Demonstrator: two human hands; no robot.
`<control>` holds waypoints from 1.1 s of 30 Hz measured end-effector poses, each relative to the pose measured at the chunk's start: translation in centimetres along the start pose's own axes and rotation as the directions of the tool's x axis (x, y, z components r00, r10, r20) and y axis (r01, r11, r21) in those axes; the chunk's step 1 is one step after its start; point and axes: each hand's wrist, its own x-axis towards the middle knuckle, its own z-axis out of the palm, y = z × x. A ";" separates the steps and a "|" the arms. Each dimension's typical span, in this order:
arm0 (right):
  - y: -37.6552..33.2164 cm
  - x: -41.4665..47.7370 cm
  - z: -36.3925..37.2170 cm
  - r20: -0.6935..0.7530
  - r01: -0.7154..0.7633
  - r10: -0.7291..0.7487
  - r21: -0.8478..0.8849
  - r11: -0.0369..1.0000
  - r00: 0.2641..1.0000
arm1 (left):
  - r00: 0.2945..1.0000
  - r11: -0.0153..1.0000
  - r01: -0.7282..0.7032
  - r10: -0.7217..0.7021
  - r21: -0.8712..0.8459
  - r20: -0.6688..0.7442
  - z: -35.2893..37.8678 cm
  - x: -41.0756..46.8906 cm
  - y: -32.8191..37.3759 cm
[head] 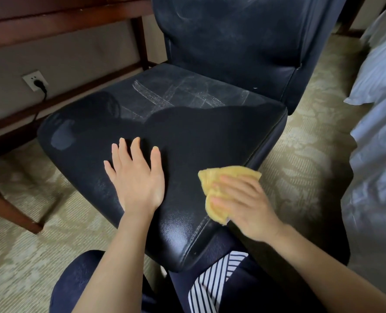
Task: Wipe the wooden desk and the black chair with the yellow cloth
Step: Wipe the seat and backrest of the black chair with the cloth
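Left hand (pixel 136 177) lying flat, fingers spread wide, gripping nothing, pressing on front of black leather chair seat (pixel 187 136). Right hand (pixel 244 206) at 3 o'clock from it, fingers curling over crumpled yellow cloth (pixel 221 179), pressing it against seat's right front edge; hand slightly blurred. Pale streaks showing on seat rear at 12 o'clock. Dark wooden desk (pixel 58 12) standing at 10 o'clock.
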 end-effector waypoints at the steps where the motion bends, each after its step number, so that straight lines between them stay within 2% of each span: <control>1: 1.0 0.5 -0.5 0.042 -0.082 0.081 0.038 0.996 0.996 | 1.000 1.000 0.002 -0.002 0.002 0.000 0.0 0.0 0.1; 7: 6.9 5.0 -2.4 0.267 -0.419 0.376 0.128 0.899 0.887 | 1.000 1.000 0.013 -0.014 -0.019 -0.012 0.3 -0.7 0.6; 12: 10.0 7.7 -2.0 0.349 -0.615 0.551 0.100 0.782 0.758 | 0.999 0.999 0.052 -0.052 -0.002 0.001 1.1 -1.5 2.2; 14: 10.8 8.8 -1.3 0.389 -0.620 0.565 0.021 0.784 0.727 | 0.997 0.997 0.065 -0.067 0.045 0.044 1.4 -1.9 3.1; 17: 11.3 10.9 0.2 0.462 -0.547 0.556 -0.168 0.820 0.691 | 0.986 0.992 0.089 -0.101 0.095 0.134 1.7 -2.5 4.6; 19: 11.2 12.6 1.2 0.507 -0.513 0.543 -0.214 0.832 0.670 | 0.977 0.991 0.109 -0.122 0.082 0.173 1.7 -2.9 5.6; 21: 10.8 14.5 2.5 0.539 -0.499 0.530 -0.218 0.839 0.655 | 0.968 0.991 0.134 -0.132 0.004 0.215 1.7 -3.2 6.3; 24: 9.6 17.0 4.7 0.554 -0.469 0.510 -0.228 0.853 0.659 | 0.946 0.953 0.202 -0.129 -0.228 0.298 1.7 -3.5 7.2; 27: 7.8 18.6 6.8 0.566 -0.425 0.457 -0.198 0.883 0.686 | 0.924 0.808 0.290 -0.097 -0.513 0.369 1.5 -4.0 8.0; 29: 6.4 19.3 7.8 0.586 -0.385 0.394 -0.147 0.911 0.708 | 0.885 0.586 0.410 -0.068 -0.699 0.461 0.7 -4.4 8.0; 31: 5.0 20.1 8.7 0.604 -0.349 0.339 -0.105 0.931 0.721 | 0.826 0.314 0.543 -0.033 -0.779 0.562 -0.6 -4.6 7.5; 33: 3.8 20.6 8.9 0.624 -0.313 0.304 -0.098 0.945 0.720 | 0.821 0.199 0.562 -0.012 -0.803 0.571 -1.9 -4.7 6.9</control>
